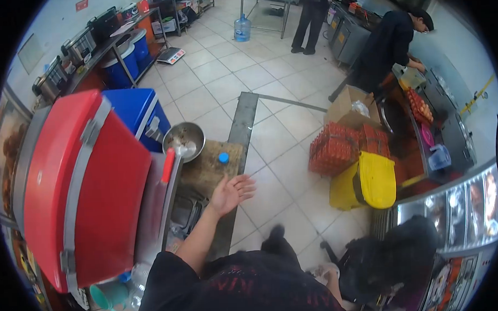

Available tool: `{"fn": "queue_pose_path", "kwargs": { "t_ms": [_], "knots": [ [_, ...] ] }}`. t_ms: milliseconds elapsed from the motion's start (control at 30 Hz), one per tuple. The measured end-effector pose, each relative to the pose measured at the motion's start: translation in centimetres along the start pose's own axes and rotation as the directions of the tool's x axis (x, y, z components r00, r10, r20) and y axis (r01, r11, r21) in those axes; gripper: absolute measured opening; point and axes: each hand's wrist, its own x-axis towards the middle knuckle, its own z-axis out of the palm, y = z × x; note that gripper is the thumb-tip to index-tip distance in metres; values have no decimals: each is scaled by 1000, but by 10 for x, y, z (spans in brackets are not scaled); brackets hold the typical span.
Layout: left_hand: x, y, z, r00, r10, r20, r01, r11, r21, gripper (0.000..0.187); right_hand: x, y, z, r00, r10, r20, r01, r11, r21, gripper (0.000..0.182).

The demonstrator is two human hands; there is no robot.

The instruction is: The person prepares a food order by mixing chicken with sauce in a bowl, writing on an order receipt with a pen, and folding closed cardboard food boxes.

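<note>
While I look down, my left grip hangs open, palm up, gripping nothing, over the floor. At its 12 o'clock lies a blue cap on a wooden block; a metal bowl sits at 11. My right grip is out of view.

I count one red cooler, one blue cooler, one metal bowl, one blue bottle cap, one yellow bin, one water jug, and two co-workers.
</note>
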Motion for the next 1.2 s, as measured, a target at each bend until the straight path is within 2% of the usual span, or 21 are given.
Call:
{"fn": "queue_pose_path", "kwargs": {
  "t_ms": [33, 100, 133, 167, 200, 233, 267, 300, 333, 400, 433, 467, 533, 567, 700, 767, 800, 833, 933, 1033, 1200],
  "knots": [
    [25, -5, -32, 983, -49, -179, 97, 958, 268, 66, 12, -19, -2, 997, 65, -49, -58, 991, 119, 17],
    [52, -19, -103, 871, -50, -489, 488, 206, 848, 62, 49, -85, -12, 994, 22, -109, -47, 972, -229, 19],
    [45, -20, -101, 816, 96, -571, 569, -315, 760, 60, 70, -137, -16, 988, -68, -137, -24, 815, -578, 20],
    [28, -47, -137, 855, 429, -290, 505, -567, 651, 48, 91, -193, -18, 977, -176, -121, -4, 553, -833, 23],
    [18, -56, -179, 634, 82, -769, 754, -286, 591, 54, 117, -256, -16, 955, -288, -65, 51, 380, -923, 25],
    [-5, -81, -234, 499, -149, -854, 846, -131, 517, 54, 146, -325, -9, 915, -402, 5, 103, 222, -970, 28],
    [-27, -97, -230, 292, -103, -951, 933, 251, 260, 47, 175, -398, 7, 846, -519, 122, 165, 38, -986, 30],
    [-48, -107, -233, 192, -192, -963, 866, 495, 73, 39, 140, -484, 56, 823, -561, 92, 97, -22, -995, 26],
    [-68, -114, -231, 87, -277, -957, 719, 682, -132, 32, 141, -555, 95, 776, -562, 286, 99, -339, -936, 27],
    [-71, -110, -232, 164, -297, -941, 752, 655, -76, 28, 72, -678, 183, 696, -461, 550, 57, -729, -683, 22],
    [-36, -83, -198, 96, -218, -971, 812, 581, -51, 30, 114, -713, 201, 582, -721, 375, 297, -241, -924, 17],
    [1, -54, -159, 26, -137, -990, 866, 498, -46, 33, 147, -748, 225, 555, -828, 80, 549, 292, -783, 13],
    [18, -79, -227, 123, -104, -987, 823, 567, 43, 33, 138, -824, 266, 480, -771, 420, 476, -174, -862, 30],
    [38, -85, -258, 207, -41, -978, 750, 648, 131, 34, 197, -849, 273, 535, -791, 298, 541, 49, -840, 1],
    [180, -67, -331, 456, 350, -818, 14, 916, 400, 35, 261, -875, 296, 753, -549, 362, 329, -162, -930, 5],
    [273, 23, -376, 521, 202, -829, 591, 616, 522, 38, 274, -881, 324, 863, -365, 350, 264, -266, -927, 8],
    [312, 91, -330, 415, 137, -899, 612, 689, 387, 40, 276, -888, 342, 887, -312, 342, 256, -284, -924, 9],
    [342, 178, -271, 461, 150, -875, 657, 605, 450, 42, 279, -897, 363, 905, -263, 335, 253, -302, -919, 10],
    [426, 230, -345, 579, 447, -681, 386, 586, 713, 46, 295, -932, 435, 925, -180, 334, 259, -345, -902, 14],
    [455, 315, -363, 628, 417, -657, 429, 519, 739, 48, 327, -986, 517, 926, -129, 356, 265, -450, -853, 18],
    [422, 312, -471, 285, 407, -868, 748, 472, 467, 46, 365, -1135, 717, 882, -78, 465, 250, -759, -601, 24]
  ]
}}
